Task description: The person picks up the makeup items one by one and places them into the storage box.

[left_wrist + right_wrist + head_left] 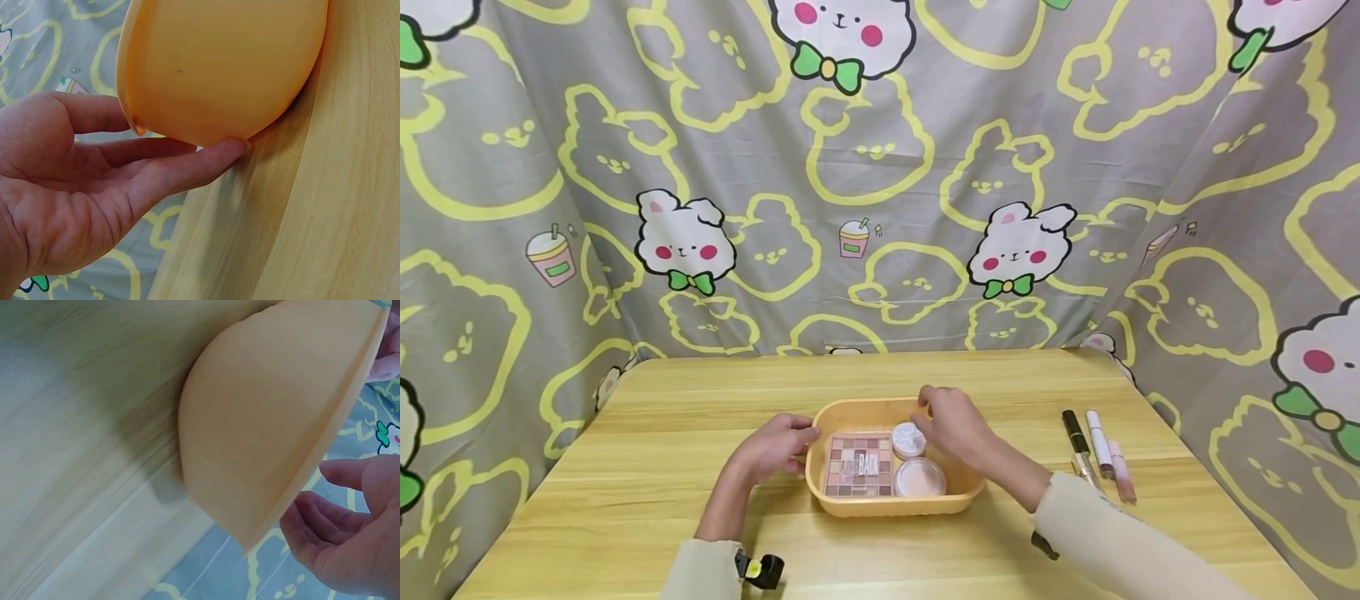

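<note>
A yellow-orange plastic basket rests on the table. Inside it lie an eyeshadow palette lettered "BACK", a small round white-topped jar and a larger round powder case. At the basket's left end, my left hand holds the side, one digit at the rim and others along the outer wall, as the left wrist view shows. My right hand hovers over the back right rim, thumb and fingers apart with nothing between them. In the right wrist view its bent fingers come right up to the rim.
To the right of the basket lie a black-capped tube, a white-capped lip gloss tube and a pink one. The wooden table ends at a grey curtain with rabbit prints, which hangs behind and on both sides.
</note>
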The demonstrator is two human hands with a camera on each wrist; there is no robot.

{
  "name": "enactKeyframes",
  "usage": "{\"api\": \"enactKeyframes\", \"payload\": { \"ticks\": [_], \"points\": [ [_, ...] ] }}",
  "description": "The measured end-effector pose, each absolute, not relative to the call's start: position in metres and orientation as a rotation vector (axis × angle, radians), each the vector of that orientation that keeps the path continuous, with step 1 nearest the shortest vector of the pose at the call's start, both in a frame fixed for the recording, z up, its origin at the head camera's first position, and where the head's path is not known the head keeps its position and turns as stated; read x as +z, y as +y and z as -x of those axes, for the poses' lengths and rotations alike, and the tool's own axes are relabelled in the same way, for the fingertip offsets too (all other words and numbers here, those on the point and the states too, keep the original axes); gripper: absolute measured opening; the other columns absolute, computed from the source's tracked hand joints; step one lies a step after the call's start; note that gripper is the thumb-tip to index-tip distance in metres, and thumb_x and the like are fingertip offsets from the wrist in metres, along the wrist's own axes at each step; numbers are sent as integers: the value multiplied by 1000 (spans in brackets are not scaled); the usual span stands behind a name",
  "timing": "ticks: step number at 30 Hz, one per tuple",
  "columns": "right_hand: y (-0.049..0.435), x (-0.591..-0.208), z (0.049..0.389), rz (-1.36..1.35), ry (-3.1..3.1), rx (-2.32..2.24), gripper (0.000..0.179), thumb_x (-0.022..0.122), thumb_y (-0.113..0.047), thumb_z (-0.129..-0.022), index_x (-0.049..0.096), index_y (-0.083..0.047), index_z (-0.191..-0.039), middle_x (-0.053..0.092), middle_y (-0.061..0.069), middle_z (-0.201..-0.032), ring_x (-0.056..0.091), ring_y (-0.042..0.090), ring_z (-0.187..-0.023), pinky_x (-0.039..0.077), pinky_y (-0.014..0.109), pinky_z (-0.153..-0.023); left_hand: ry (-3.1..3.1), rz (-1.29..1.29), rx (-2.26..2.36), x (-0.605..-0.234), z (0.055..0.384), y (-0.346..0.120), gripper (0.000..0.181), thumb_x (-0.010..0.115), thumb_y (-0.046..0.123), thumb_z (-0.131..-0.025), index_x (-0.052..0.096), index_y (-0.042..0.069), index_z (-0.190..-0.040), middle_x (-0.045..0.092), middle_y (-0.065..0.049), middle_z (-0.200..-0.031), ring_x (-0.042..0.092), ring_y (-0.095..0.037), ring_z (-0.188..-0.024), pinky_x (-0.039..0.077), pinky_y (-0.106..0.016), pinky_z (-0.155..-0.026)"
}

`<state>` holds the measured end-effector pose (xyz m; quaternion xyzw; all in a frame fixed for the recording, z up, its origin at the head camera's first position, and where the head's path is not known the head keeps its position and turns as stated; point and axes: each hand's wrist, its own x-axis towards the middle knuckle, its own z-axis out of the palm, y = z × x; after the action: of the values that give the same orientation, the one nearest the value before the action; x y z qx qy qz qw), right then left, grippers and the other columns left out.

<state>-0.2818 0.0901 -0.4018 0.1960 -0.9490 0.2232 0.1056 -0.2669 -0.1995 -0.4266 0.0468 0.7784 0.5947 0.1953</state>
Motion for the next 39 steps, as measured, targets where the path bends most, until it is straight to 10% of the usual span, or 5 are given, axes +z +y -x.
{"api": "enactKeyframes", "payload": {
  "ticks": [39],
  "points": [
    [183,-393,280,-335,-2827,633,26,58,-11,-97,62,8,-114,64,7,-74,52,14,-54,43,28,-50,2186,-130,1668,-427,266,-201,45,45,14,-105,49,-17,-138,67,-27,-120,70,-32,-104,62,-41,-80]
  ]
}}
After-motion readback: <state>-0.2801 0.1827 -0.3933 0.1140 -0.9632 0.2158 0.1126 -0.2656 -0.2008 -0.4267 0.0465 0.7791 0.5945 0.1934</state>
